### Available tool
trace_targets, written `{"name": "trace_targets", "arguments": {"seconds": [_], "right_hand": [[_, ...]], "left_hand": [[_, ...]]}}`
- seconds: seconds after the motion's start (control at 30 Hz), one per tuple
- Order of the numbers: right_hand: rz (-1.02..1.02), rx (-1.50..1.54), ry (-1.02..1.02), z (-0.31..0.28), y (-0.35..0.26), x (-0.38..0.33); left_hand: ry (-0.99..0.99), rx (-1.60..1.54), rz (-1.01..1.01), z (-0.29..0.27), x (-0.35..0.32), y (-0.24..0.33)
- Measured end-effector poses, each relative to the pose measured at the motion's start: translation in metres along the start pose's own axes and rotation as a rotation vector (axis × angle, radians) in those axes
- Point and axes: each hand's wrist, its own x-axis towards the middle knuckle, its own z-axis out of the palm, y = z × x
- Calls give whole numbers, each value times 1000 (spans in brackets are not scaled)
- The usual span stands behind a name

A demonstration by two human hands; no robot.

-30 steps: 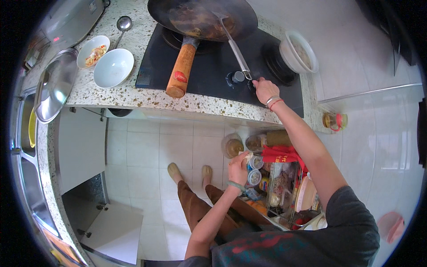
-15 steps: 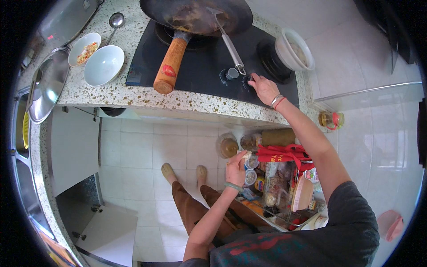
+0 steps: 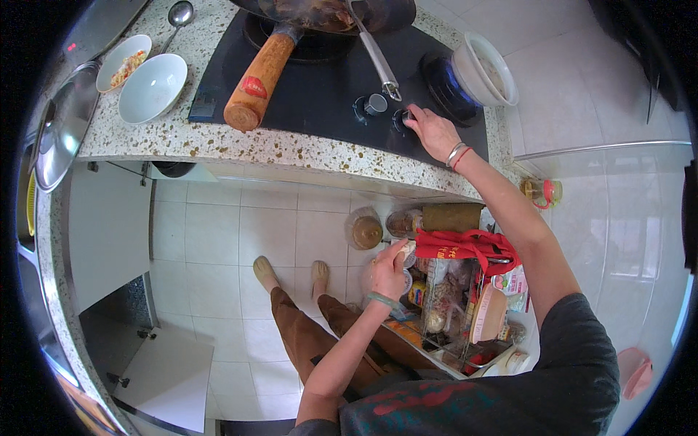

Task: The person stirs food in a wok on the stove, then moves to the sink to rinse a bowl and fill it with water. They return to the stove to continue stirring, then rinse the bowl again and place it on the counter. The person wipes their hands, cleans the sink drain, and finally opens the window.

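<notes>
My right hand (image 3: 434, 136) has its fingers closed on the right stove knob (image 3: 406, 117) at the front of the black gas cooktop (image 3: 320, 112). Beside it stands the other knob (image 3: 375, 105). Blue flame shows at the right burner (image 3: 445, 86), where a white pot (image 3: 472, 73) sits tilted in the picture. Low over the floor, my left hand (image 3: 388, 273) is closed round a small, crumpled whitish thing (image 3: 408, 249) whose kind I cannot make out. A wok (image 3: 398, 16) with a wooden handle (image 3: 262, 80) rests on the left burner, a metal spatula (image 3: 376, 58) leaning in it.
Left of the cooktop are a white bowl (image 3: 153, 89), a bowl of chopped food (image 3: 122, 69), a ladle (image 3: 179, 14) and a metal lid (image 3: 69, 127). Below the counter, a rack of groceries (image 3: 465, 327) holds a red bag (image 3: 465, 245). Cabinet doors (image 3: 109, 232) hang open at left.
Blue flame now shows at the right burner, where none was visible before. The view has shifted slightly. My right hand stays at the knob and my left keeps its hold on the whitish thing.
</notes>
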Motion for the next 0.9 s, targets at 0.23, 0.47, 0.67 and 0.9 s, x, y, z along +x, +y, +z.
{"name": "trace_targets", "arguments": {"seconds": [0.23, 0.47, 0.67, 0.9], "right_hand": [[-5, -13, -8, -2, 0, 1], [11, 6, -14, -6, -4, -2], [35, 14, -39, -8, -5, -2], [34, 50, -33, -5, 0, -2]], "left_hand": [[30, -23, 42, 8, 1, -11], [-9, 0, -33, 1, 2, 7], [-9, -1, -50, -6, 4, 8], [2, -7, -65, -15, 6, 11]]}}
